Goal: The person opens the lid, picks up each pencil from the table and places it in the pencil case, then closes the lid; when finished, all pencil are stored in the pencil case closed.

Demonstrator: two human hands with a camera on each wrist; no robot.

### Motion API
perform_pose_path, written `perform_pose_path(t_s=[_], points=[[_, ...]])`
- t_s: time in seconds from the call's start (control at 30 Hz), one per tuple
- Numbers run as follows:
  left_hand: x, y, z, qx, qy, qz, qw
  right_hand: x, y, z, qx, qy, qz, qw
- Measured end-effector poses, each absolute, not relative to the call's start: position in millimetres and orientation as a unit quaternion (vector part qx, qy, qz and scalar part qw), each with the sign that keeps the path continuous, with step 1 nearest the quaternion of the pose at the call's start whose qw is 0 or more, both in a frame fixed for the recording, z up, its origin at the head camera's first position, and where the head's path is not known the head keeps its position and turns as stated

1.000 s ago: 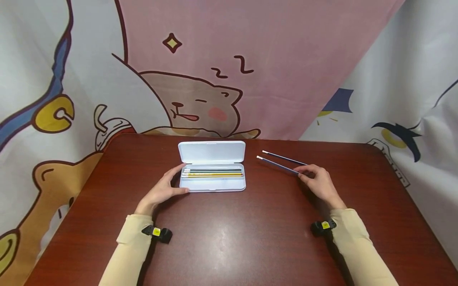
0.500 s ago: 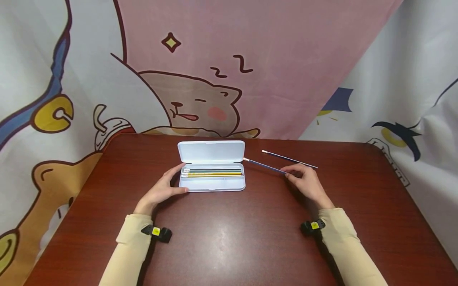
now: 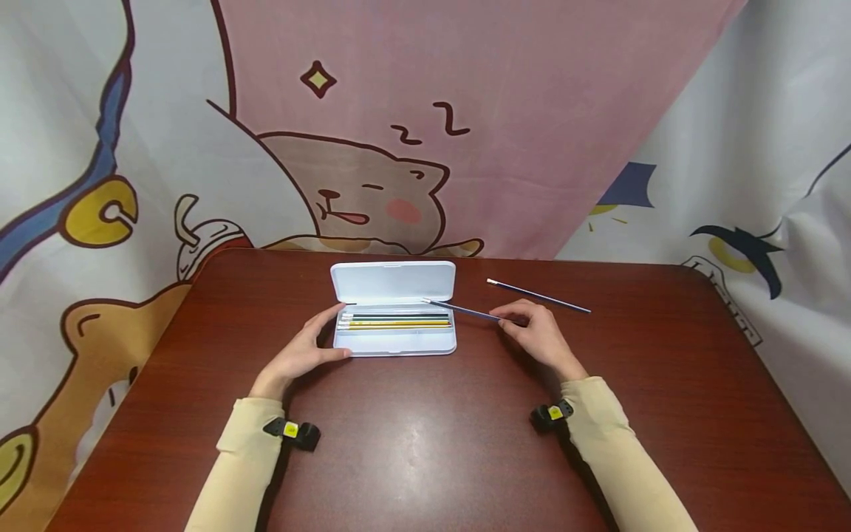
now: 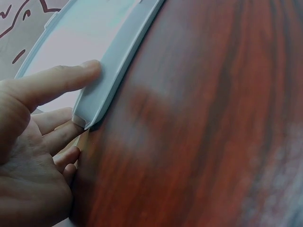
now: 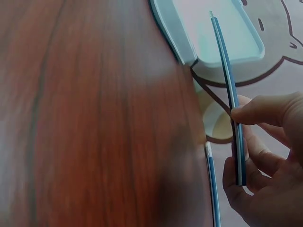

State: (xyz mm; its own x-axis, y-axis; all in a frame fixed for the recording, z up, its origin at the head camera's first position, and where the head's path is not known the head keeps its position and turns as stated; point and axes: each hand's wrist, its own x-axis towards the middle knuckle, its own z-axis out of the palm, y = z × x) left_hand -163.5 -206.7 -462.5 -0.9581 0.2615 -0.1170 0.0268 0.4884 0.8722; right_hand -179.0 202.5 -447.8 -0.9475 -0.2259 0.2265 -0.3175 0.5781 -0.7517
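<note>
White plastic, the open pencil case (image 3: 394, 341) sits a little above the centre of the head view on the dark red wooden worktop (image 3: 425, 443), lid raised toward the cartoon cloth backdrop (image 3: 372, 133). My left hand (image 3: 302, 353) steadies its left end: the thumb lies straight along the front wall while the fingers curl round the corner, as the left wrist view shows (image 4: 90, 71). My right hand (image 3: 540, 336) pinches a thin dark blue pencil (image 3: 465, 310) between thumb and fingers. A second ago that pencil lay well to the right beside its twin; half a second ago its pale tip reached the case's right edge; now the tip hangs over the tray, above the green and yellow pencils (image 3: 399, 321) already inside. I judge this pencil nearly ready to be laid in. One more dark blue pencil (image 3: 538, 295) rests alone on the worktop, right of centre.
</note>
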Motion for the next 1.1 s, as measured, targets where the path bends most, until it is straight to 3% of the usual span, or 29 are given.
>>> perform_pose_path(t_s=[1.1], points=[[-165.0,-207.8,-461.3,0.087,0.861,0.48,0.145,-187.3,151.5,-453.7,0.208,-0.873,0.44,0.039]])
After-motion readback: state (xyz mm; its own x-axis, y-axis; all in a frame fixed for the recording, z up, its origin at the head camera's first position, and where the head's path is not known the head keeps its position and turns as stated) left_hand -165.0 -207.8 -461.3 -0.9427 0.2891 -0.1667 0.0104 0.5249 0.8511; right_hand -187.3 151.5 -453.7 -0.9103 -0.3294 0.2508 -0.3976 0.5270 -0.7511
